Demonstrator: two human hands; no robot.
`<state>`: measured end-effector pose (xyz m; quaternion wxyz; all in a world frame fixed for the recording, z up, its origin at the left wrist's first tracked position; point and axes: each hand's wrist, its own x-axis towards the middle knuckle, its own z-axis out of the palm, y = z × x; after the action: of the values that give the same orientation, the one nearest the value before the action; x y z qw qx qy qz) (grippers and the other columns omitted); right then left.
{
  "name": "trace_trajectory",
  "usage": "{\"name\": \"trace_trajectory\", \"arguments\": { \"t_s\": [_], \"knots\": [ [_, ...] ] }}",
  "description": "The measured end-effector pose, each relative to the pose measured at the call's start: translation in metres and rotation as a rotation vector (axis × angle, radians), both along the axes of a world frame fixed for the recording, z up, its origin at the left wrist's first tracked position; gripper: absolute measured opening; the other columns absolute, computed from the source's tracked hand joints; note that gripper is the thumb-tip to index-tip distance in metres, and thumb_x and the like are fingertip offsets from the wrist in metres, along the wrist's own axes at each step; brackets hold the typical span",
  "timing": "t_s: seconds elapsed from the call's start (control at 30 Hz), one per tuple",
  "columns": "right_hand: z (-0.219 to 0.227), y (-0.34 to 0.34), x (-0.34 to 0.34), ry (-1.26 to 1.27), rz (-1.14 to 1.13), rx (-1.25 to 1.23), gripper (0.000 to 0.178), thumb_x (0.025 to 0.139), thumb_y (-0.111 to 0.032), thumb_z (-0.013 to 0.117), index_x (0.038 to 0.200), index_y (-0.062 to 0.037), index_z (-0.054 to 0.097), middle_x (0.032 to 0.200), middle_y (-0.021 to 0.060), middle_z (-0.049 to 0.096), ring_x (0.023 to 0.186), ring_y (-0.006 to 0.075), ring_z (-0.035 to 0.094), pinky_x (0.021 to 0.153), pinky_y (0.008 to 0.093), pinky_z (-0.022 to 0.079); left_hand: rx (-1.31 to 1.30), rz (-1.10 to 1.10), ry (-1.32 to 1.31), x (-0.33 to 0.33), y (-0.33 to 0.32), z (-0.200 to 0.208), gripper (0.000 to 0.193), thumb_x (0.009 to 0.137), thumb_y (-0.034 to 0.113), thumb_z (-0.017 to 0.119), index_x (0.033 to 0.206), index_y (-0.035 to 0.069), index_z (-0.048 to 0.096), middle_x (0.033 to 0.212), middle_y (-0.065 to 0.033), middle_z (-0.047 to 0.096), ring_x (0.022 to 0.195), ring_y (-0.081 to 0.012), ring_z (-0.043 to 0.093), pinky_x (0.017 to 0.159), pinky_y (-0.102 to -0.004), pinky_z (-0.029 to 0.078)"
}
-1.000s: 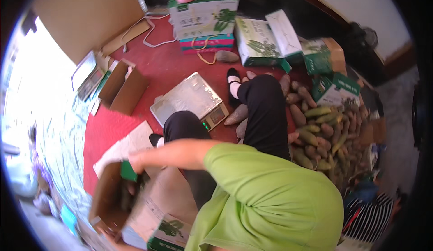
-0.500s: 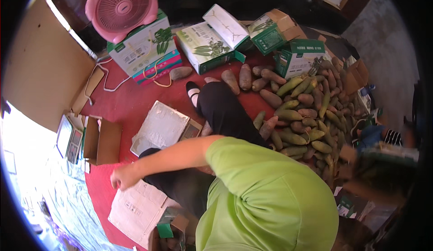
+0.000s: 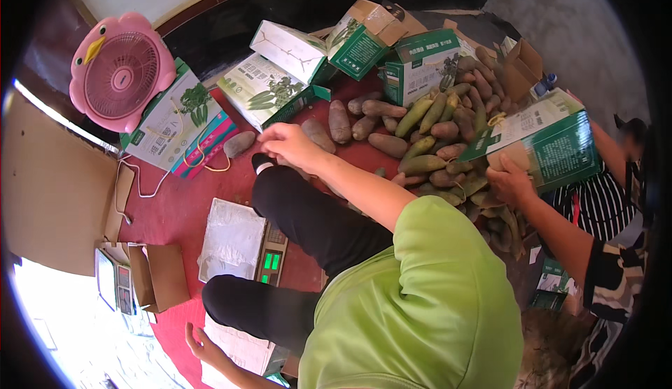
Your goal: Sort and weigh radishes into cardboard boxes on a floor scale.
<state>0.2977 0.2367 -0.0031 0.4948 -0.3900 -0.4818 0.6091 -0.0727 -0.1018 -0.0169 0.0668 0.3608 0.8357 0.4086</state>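
Observation:
My right hand (image 3: 290,145) reaches out over my bent leg to the near end of a row of long purple-skinned radishes (image 3: 340,122). Its fingers are bent together beside one radish (image 3: 317,136); what lies under them is hidden. Low at the left, my left hand (image 3: 203,347) hangs with fingers apart, holding nothing, close to a white flattened carton (image 3: 241,350). In front of my legs stands a scale with a silvery, plastic-wrapped plate (image 3: 229,238) and a lit green display (image 3: 271,262).
A co-worker's hand (image 3: 514,182) holds a green-and-white carton (image 3: 546,140) over a big radish pile (image 3: 448,151). Similar cartons (image 3: 269,85) line the back. A pink fan (image 3: 122,74) tops a carton at left. A brown box (image 3: 164,273) stands beside another scale (image 3: 112,284).
My right hand has moved from above the white carton to the radishes beyond my leg. My left hand has come into view. The view has shifted, and the co-worker's carton is now raised over the pile.

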Motion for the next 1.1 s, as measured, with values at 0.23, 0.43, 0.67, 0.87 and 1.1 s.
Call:
{"name": "trace_trajectory", "arguments": {
  "t_s": [0.23,0.43,0.67,0.87,1.1],
  "knots": [
    [-0.086,-0.02,0.041,-0.216,-0.095,-0.033,0.014,0.08,-0.001,0.06,0.094,0.0026,0.062,0.08,0.0071,0.064,0.071,0.0111,0.059,0.062,0.0246,0.048,0.13,-0.216,0.086,0.05,0.078,0.035,0.028,0.09,0.008,0.054,0.117,0.0,0.058,0.118,-0.0129,0.059,0.112,-0.0252,0.053,0.097,-0.0358,0.039],
    [-0.099,-0.027,0.041,-0.359,-0.033,0.019,0.015,0.08,-0.001,0.06,0.095,0.0006,0.062,0.083,0.0064,0.064,0.075,0.0123,0.058,0.066,0.0266,0.048,0.132,-0.396,0.324,0.078,0.111,0.031,0.027,0.086,0.003,0.056,0.113,0.002,0.06,0.115,-0.0125,0.058,0.115,-0.029,0.05,0.098,-0.0394,0.038],
    [-0.093,-0.038,0.047,-0.486,0.049,-0.036,0.017,0.081,-0.005,0.061,0.097,-0.0014,0.062,0.086,0.008,0.065,0.078,0.0142,0.06,0.069,0.0287,0.048,0.05,-0.449,0.521,0.094,0.123,0.029,0.026,0.084,0.003,0.057,0.11,0.002,0.06,0.113,-0.0122,0.058,0.114,-0.0321,0.049,0.098,-0.0426,0.036],
    [-0.035,-0.059,0.06,-0.581,0.002,0.181,0.017,0.081,-0.006,0.061,0.097,-0.003,0.062,0.092,0.0104,0.065,0.083,0.0219,0.062,0.073,0.0336,0.049,0.031,-0.426,0.53,0.094,0.121,0.028,0.026,0.084,0.004,0.057,0.11,0.002,0.06,0.112,-0.0129,0.058,0.113,-0.0326,0.049,0.097,-0.0434,0.036],
    [0.115,-0.083,0.119,-1.133,-0.466,0.985,0.039,0.065,-0.006,0.073,0.102,-0.0103,0.061,0.102,0.0066,0.061,0.094,0.0281,0.057,0.083,0.0405,0.042,-0.009,-0.41,0.567,0.092,0.117,0.024,0.027,0.083,0.006,0.058,0.11,0.003,0.06,0.112,-0.0115,0.058,0.114,-0.0329,0.049,0.097,-0.0454,0.036]
  ]
}}
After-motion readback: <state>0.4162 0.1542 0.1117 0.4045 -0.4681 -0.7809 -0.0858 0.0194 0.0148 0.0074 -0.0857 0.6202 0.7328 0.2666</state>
